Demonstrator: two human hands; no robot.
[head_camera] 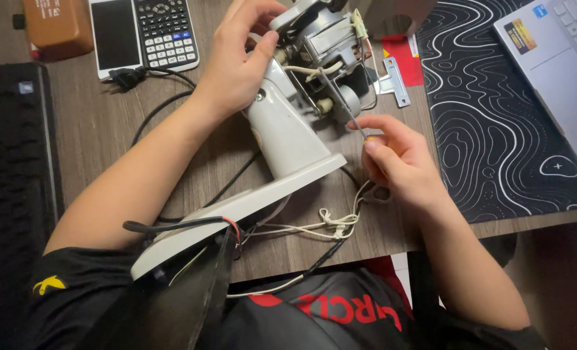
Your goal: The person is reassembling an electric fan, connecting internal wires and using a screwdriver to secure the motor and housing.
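Left hand (236, 65) gripping the tilted fan (288, 129), fingers wrapped round its motor (327, 39) — steadying it; right hand (398, 159) pinching a screwdriver (343, 107) — tip reaching into the works.

Home desk workspace: laptop (561, 58), calculator (166, 32), phone (115, 34), patterned desk mat (496, 129).

Warm, even indoor light fell from above, leaving soft shadows under the forearms toward 7 o'clock. The laptop (561, 58) at 2 o'clock showed mild glare. The dark clothing at 6 o'clock sat underexposed. Focus was fair, slightly soft at the edges.
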